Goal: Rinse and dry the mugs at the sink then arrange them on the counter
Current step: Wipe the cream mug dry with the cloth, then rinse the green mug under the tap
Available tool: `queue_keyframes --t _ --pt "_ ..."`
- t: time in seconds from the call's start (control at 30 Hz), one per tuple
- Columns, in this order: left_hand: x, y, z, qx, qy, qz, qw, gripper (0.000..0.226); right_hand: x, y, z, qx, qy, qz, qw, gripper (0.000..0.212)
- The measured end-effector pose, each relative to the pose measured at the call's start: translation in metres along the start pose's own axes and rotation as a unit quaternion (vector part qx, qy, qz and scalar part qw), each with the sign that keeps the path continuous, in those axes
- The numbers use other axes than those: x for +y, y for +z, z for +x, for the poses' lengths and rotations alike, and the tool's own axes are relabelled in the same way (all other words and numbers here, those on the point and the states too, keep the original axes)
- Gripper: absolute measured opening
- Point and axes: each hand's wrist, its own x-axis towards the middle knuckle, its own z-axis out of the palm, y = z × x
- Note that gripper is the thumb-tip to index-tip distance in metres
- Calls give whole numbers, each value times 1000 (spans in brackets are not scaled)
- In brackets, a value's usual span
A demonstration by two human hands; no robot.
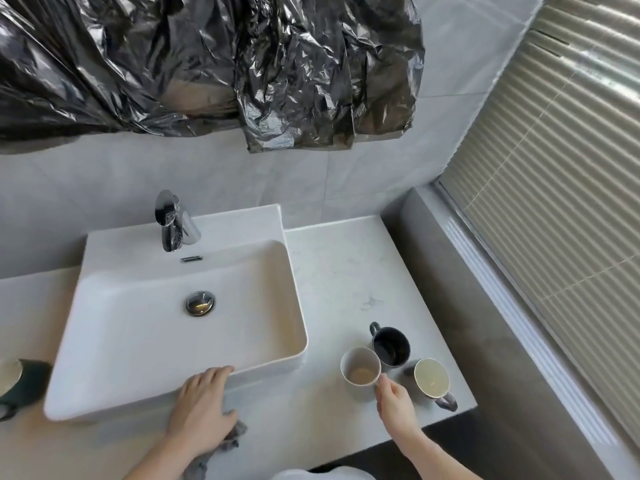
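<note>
The main risk here lies in the crowding to the right of the sink (104,393): three mugs stand close together on the counter (329,271), and the white mug (360,374) appears to touch the dark mug (391,346) just behind it, with the cream mug (432,378) only a little farther right of the sink. If the person lifts the white mug with any sideways swing, it could knock the dark one or clip the cream one, whose handle points toward the counter's front edge, so a shove might send it off. The white mug shows a brownish residue at its bottom, so a tilt on the way to the sink could probably drip on the counter. The grip also looks slight: the right hand (394,407) has its fingertips (381,379) pinched at the white mug's near-right rim or handle, which of the two cannot be told because the hand hides that spot, and a pinch this small may slip once the mug is wet. The left hand (204,407) lies palm down, fingers relaxed and spread, against the sink's front rim, resting on a grey cloth (228,441) that sits in front of the sink; it grips nothing firmly. At the sink's left, a further mug (8,375) is partly cut off by the frame edge.
</note>
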Motion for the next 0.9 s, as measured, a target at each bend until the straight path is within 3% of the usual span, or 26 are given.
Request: queue_keyframes --t 0.2,0.4,0.53,0.67,0.73,0.8,0.9 --pt "9 -5 0 -20 -33 3 999 72 11 -12 2 9 17 29 999 52" --pt "13 -6 0 -19 -25 1 1000 70 20 -9 -3 29 50 23 998 40" --pt "11 -9 -1 -28 -13 9 999 67 25 -1 -7 72 32 -61 995 40" --pt "4 -15 2 -34 28 11 999 69 16 7 -32 127 58 -93 986 19" --pt "-2 -19 3 -41 54 4 998 70 9 9 -47 160 72 -89 980 31" --pt "-9 -23 -1 -48 75 -5 996 71 -6 14 -67 206 62 -95 972 41" --pt "-26 -30 -13 -32 101 -15 994 71 -40 40 -99 240 -22 -65 968 37"
